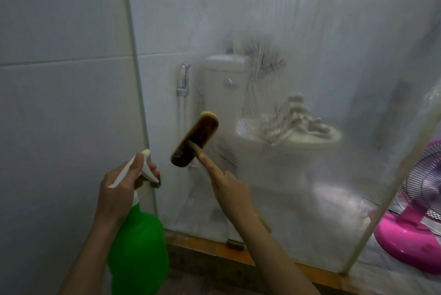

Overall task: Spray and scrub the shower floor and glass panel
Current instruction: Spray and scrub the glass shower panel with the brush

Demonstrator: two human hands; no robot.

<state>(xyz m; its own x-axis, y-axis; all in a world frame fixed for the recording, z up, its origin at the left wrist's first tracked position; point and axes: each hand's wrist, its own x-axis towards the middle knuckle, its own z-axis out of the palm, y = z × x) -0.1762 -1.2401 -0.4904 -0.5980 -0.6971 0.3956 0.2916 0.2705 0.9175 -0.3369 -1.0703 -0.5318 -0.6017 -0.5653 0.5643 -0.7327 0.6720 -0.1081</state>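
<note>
Left grip (119, 189) is wrapped tightly round the neck of one green plastic spray bottle (138, 247) with a white trigger head, fingers on the trigger. The bottle is opaque, so its contents cannot be seen. One right grip (232, 189) is curled round the pale wooden handle of one long-handled scrubbing brush (194, 139), index finger stretched along the handle. Its brown oblong head sits above and between both grips, up against one foam-streaked clear glass shower panel (310, 32); whether the bristles touch cannot be told. The panel stands straight ahead on an orange-brown tiled kerb (207, 247), beside a white tiled wall (59, 55). Through it show one white toilet (224, 94) and one chrome bidet sprayer (183, 79). One pink electric fan (417, 223) stands past the panel's right edge.
</note>
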